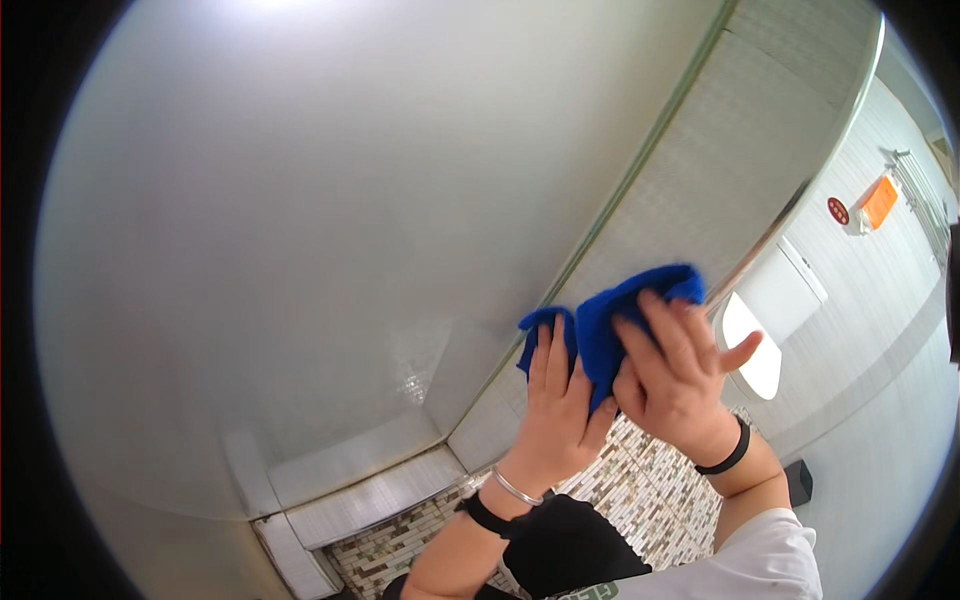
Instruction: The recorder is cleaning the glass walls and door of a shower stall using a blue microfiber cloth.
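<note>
Head view, looking along a shower enclosure: both my hands are up against the frosted glass panel [300,230], pressing a blue cloth [605,320] flat to it near the panel's edge. My left hand [560,410] lies with its palm toward the glass, fingers [548,352] straight and close together, their tips over the smaller left fold of the cloth. My right hand [675,380] covers the larger right part of the cloth, fingers spread fairly wide over it and the thumb sticking out to the right, clear of the fabric. Neither hand is curled round the cloth; both hold it to the surface with flat fingers. The two hands touch side by side at the heel of the palm.

A silver bangle [515,488] and a black band [485,515] sit on my left wrist, and another black band [728,455] circles my right wrist. A metal frame strip [800,190] runs diagonally just right of the cloth, with a tiled wall [740,130] between it and the glass. Below my forearms lies a mosaic tile floor [650,490]. Far to the right, an orange and white fitting [876,203] hangs on the wall, well apart from my hands.
</note>
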`<action>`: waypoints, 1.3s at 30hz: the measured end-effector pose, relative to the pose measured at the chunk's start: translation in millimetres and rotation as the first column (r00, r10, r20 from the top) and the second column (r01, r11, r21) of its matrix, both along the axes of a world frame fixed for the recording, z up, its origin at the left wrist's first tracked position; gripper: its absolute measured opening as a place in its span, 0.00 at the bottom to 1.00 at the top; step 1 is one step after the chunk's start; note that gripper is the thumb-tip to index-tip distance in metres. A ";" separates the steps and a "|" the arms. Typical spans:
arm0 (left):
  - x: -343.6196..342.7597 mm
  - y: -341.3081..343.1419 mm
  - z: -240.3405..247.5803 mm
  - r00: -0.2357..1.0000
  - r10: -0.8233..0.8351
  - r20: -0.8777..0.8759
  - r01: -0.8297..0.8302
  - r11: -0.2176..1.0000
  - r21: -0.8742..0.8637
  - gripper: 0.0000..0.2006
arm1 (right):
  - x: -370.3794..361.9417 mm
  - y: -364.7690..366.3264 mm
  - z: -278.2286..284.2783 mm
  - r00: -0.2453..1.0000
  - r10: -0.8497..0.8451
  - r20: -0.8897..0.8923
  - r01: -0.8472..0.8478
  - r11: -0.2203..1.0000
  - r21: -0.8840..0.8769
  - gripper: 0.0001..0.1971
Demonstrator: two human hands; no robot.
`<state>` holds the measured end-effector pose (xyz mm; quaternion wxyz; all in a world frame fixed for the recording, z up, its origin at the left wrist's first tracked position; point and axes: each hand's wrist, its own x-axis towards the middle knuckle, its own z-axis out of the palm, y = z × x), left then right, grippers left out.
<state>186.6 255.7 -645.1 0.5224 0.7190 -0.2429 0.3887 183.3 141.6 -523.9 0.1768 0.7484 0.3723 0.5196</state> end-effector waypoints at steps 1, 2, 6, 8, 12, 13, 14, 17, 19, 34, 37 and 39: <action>7.7 1.8 11.9 0.999 0.016 0.048 -0.016 1.000 0.003 0.33 | 1.2 0.6 13.9 1.000 -0.009 0.007 0.009 1.000 0.010 0.16; 12.7 7.4 23.7 0.999 0.017 0.049 -0.017 1.000 0.016 0.33 | 2.8 4.1 24.8 0.999 -0.024 0.033 0.021 0.997 0.074 0.17; 18.2 16.2 49.6 0.996 0.023 0.082 -0.028 0.998 0.063 0.33 | 2.0 4.4 29.7 0.990 -0.139 0.034 0.126 0.961 0.245 0.18; 17.0 5.9 31.3 0.995 0.039 0.096 -0.052 0.989 0.135 0.31 | -2.9 -10.6 7.4 0.992 -0.127 0.022 0.122 0.981 0.152 0.19; -4.6 2.3 -47.8 0.997 0.073 0.029 -0.078 0.956 0.283 0.30 | -1.6 -32.2 -66.0 0.994 0.002 -0.111 -0.005 0.999 -0.034 0.20; -8.5 3.4 -67.7 0.996 0.092 -0.011 -0.085 0.951 0.298 0.30 | 9.6 -41.1 -90.3 0.975 0.140 -0.173 -0.139 0.990 0.016 0.23; -9.9 7.8 -73.9 0.993 0.110 -0.052 -0.088 0.945 0.315 0.30 | 14.3 -41.8 -99.1 0.934 0.275 -0.227 -0.265 0.961 0.075 0.26; -15.8 20.8 -65.6 0.987 0.077 -0.142 -0.030 0.951 0.306 0.30 | 14.2 -33.7 -102.8 0.942 0.172 -0.286 -0.116 0.972 0.203 0.27; -9.6 22.9 -36.0 0.994 0.078 -0.081 -0.050 0.952 0.301 0.30 | 17.1 -23.3 -97.8 0.956 0.134 -0.261 -0.045 0.946 0.321 0.27; -40.7 47.3 -32.2 0.896 0.190 -0.402 -0.005 0.908 0.420 0.28 | -29.2 -5.2 -136.1 0.625 0.343 -0.701 0.088 0.862 0.500 0.34; -57.9 60.0 -16.6 0.887 0.007 -0.461 0.098 0.975 0.202 0.32 | -41.7 -29.9 -137.5 0.574 0.310 -0.758 0.109 0.888 0.446 0.43; -74.7 72.9 -10.4 0.917 0.154 -0.368 -0.085 0.977 0.196 0.33 | -42.7 -11.4 -112.0 0.548 0.404 -0.732 0.084 0.844 0.529 0.40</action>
